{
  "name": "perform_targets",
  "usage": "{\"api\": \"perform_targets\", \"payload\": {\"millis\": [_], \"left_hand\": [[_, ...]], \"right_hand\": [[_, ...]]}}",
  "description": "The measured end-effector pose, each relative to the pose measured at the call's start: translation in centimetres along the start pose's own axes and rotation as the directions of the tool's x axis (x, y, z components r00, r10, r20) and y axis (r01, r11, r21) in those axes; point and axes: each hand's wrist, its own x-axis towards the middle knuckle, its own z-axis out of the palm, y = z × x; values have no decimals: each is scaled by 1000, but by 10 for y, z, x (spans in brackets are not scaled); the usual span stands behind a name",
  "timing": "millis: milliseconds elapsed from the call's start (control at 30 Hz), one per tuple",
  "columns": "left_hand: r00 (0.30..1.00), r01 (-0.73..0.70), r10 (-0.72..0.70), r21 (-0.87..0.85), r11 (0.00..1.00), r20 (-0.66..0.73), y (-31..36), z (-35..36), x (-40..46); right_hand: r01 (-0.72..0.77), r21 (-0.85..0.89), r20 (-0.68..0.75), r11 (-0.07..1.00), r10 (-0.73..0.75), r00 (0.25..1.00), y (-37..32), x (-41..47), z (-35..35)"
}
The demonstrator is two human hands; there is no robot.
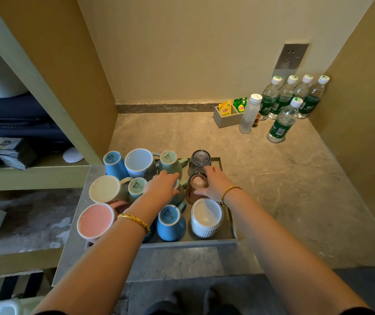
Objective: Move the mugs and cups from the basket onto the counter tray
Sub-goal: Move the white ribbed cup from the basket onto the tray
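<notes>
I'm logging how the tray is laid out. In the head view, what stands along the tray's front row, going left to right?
Pink mug → blue mug → white ribbed cup, all upside down along the near edge of the tray. The left forearm crosses between the pink and blue mugs.

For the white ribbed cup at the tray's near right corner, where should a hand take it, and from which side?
Grip the white ribbed cup round its ribbed wall, from above or the right. It stands upside down with no handle showing, a blue mug crowds its left, and the tray wall runs close on its right.
</notes>
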Motion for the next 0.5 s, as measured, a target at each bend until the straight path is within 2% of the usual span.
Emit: {"api": "perform_targets", "payload": {"millis": [67,100,133,200,267,300,367,400,500], "left_hand": [[1000,-8,8,8,1000,9,-2,0,0],[1000,-13,13,3,1000,21,-2,0,0],[999,-18,18,-5,1000,38,-3,-1,1],[997,-23,24,-15,1000,74,-3,-2,1],[999,-29,28,28,999,37,-1,-6,-3],[998,-45,49,87,995,-43,2,-7,-6],[966,-125,159,169,978,-205,7,-7,-11],[951,-192,222,153,969,-216,9,-8,-14],[950,-312,313,45,949,-16,9,-8,-23]], "right_hand": [[-52,31,-129,998,56,990,-1,-6,-6],[-55,50,-143,997,62,988,-2,-10,-10],[-41,49,-94,998,45,995,-3,-15,-14],[14,-43,147,999,-7,989,-8,-23,-18],[73,-185,390,980,5,921,-13,-32,-16],[91,-248,460,965,34,887,-14,-34,-13],[104,-324,515,940,84,853,-14,-38,-3],[108,-341,511,934,88,855,-13,-40,2],[123,-346,451,930,49,891,-13,-44,14]]}}
